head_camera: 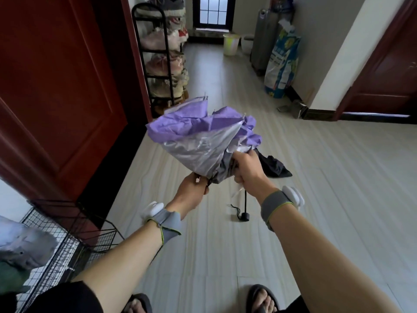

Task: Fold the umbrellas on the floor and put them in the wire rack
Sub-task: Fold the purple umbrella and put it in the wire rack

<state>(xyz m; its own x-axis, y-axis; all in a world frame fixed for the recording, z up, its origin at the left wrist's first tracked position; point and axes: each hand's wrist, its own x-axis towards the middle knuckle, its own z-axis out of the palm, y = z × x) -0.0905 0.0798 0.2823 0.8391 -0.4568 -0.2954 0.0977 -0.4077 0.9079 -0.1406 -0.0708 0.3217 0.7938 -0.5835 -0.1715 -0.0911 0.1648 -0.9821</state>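
A purple and silver umbrella (198,136), half collapsed, is held in the air before me, canopy pointing away and up. My left hand (191,190) grips its narrow end near the tip. My right hand (246,168) grips the gathered fabric on the right side. Below my right hand a thin black shaft hangs down to a black handle (244,216) with a cord. A dark umbrella (274,167) lies on the floor behind my right hand, partly hidden. The black wire rack (74,233) stands at the lower left, with a grey folded umbrella (24,247) lying in it.
A red-brown door (56,91) is on the left, with a black shoe rack (162,57) behind it. A printed sack (282,64), a grey cylinder and two buckets stand along the far wall. Another dark door (383,71) is at right. My sandalled feet are at the bottom.
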